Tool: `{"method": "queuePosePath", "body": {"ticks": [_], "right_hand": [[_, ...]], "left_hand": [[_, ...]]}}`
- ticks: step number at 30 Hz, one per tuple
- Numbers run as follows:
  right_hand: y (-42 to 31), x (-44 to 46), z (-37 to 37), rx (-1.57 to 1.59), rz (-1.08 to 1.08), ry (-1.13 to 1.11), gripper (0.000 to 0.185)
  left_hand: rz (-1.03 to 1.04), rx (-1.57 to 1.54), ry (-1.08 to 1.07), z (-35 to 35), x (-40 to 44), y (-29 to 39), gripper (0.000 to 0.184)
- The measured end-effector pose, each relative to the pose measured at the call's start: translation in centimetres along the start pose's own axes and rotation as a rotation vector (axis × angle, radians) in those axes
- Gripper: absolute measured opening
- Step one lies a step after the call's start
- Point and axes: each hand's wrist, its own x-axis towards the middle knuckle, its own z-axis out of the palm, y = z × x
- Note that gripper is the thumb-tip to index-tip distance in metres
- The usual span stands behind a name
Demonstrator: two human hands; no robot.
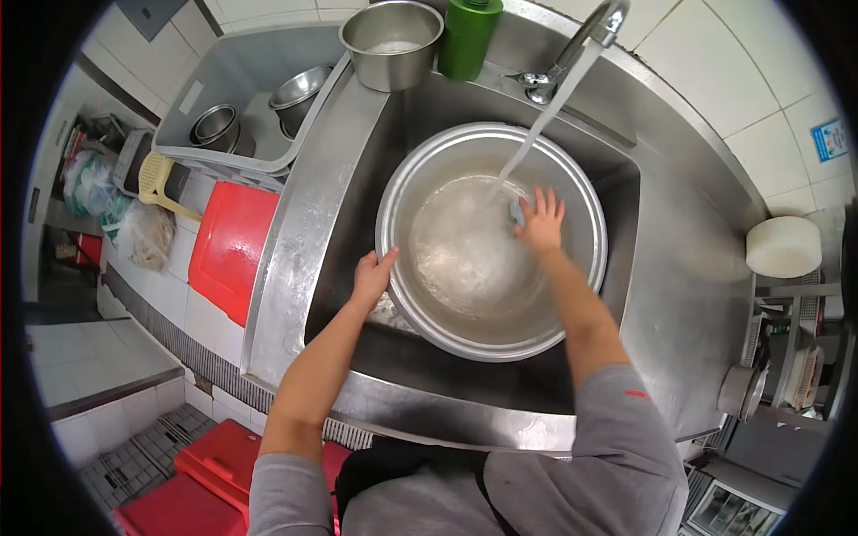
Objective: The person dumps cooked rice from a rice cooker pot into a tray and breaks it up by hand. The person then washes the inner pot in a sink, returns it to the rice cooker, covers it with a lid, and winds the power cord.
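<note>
Around the sink [420, 371]: keeping one steel pot [391, 71] and one green bottle [469, 37] at the back, one grey plastic crate [250, 58] leftward.
Crate: holding at least three metal bowls [299, 87].
Tap [610, 22]: sending one stream [542, 121] across the back rim of the basin [447, 159].
Basin: sitting in the sink, showing round, dull metal and shallow water [474, 250].
Left hand [371, 279]: clamping on the basin's left rim, thumb on top.
Right hand [541, 228]: spreading fingers inside the basin, touching a small bluish pad [517, 212] by the thumb; cannot tell whether clamping on it.
</note>
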Motion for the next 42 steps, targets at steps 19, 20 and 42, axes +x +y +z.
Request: {"method": "queuePosePath", "body": {"ticks": [19,20,42], "right_hand": [[-10.2,9.6,8.9,-0.014,0.137,-0.250,0.029],[-13.7,9.0,12.0,0.027,0.130,-0.240,0.028],[-6.6,-9.7,6.0,0.187,-0.387,-1.284,0.032]], "left_hand": [[0.310,0.053,0.292,2.5,3.4,-0.7,0.025],[0.297,0.057,0.289,2.3,3.0,-0.9,0.025],[0.311,-0.132,0.326,3.0,3.7,-1.0,0.028]]}}
